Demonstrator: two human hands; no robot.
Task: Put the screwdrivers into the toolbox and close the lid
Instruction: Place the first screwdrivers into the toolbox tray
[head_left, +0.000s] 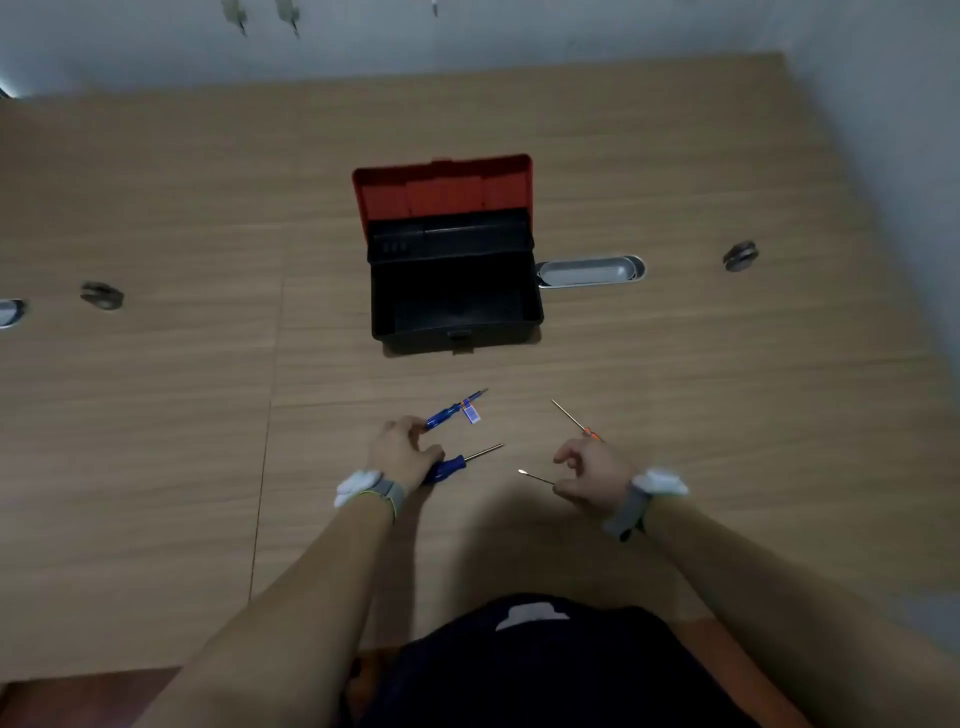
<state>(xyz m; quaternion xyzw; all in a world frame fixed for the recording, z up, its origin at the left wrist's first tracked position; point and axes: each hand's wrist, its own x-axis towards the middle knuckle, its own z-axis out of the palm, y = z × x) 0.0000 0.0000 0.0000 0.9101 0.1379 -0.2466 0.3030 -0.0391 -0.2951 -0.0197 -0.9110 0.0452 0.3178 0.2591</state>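
A black toolbox (524, 325) stands open in the middle of the wooden table, its red lid (441, 189) tilted back. Nearer to me lie four screwdrivers. My left hand (400, 452) rests over the handles of two blue ones: a tagged blue screwdriver (454, 410) by the fingertips and a blue screwdriver (462, 461) under the thumb. My right hand (592, 470) covers the handles of an orange-handled screwdriver (574, 420) and a thin screwdriver (535, 476). Both hands' fingers curl around the handles.
A grey metal tray (589, 270) is set into the table just right of the toolbox. Dark clamps sit at the left (101, 295) and right (740, 255). A white wall borders the far and right sides of the table (156, 415).
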